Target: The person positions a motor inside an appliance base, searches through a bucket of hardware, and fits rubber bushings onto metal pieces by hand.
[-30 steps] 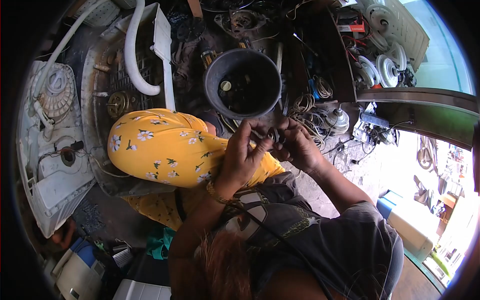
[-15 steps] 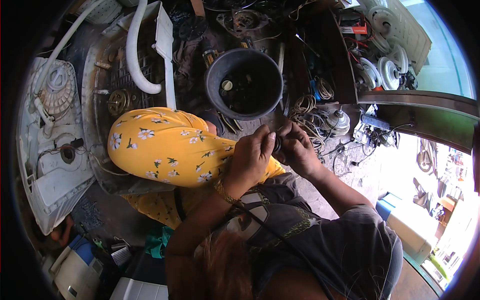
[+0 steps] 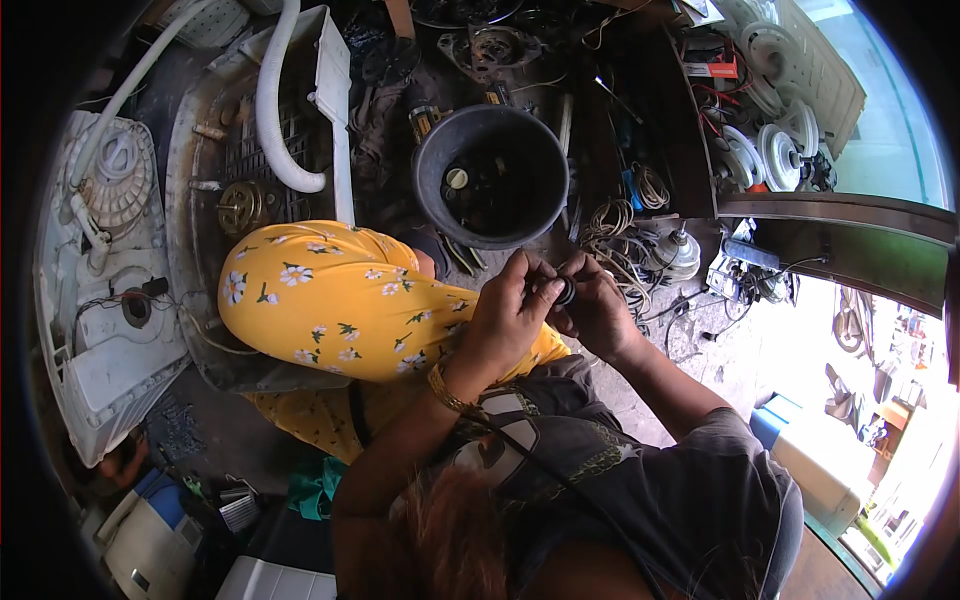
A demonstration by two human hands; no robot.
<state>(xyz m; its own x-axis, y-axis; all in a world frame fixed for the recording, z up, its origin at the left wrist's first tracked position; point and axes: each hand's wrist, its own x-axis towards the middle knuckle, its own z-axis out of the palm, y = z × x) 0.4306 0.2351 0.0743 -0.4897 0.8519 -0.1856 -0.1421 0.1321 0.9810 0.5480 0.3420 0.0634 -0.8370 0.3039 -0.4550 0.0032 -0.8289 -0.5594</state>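
Both hands meet in front of my body, just below a dark bucket (image 3: 428,200). Between them is a small black ring-shaped part (image 3: 567,291), largely hidden by fingers. My left hand (image 3: 512,305) is closed, its thumb and fingertips pinching one side of the part. My right hand (image 3: 600,315) is curled around the other side, also closed. Inside the bucket a cream-coloured round cap (image 3: 457,178) lies among dark small pieces I cannot make out.
Coiled cables (image 3: 610,235) and a white-based part with a shaft (image 3: 677,255) lie right of the bucket. Several white pulley-like wheels (image 3: 779,158) sit on a shelf. A worn machine tub with a white hose (image 3: 268,110) stands at left, beside a white panel (image 3: 110,350).
Fingers of both hands have shifted around the black part, and the left thumb now lies across it. The camera view has moved slightly. Both hands remain closed.
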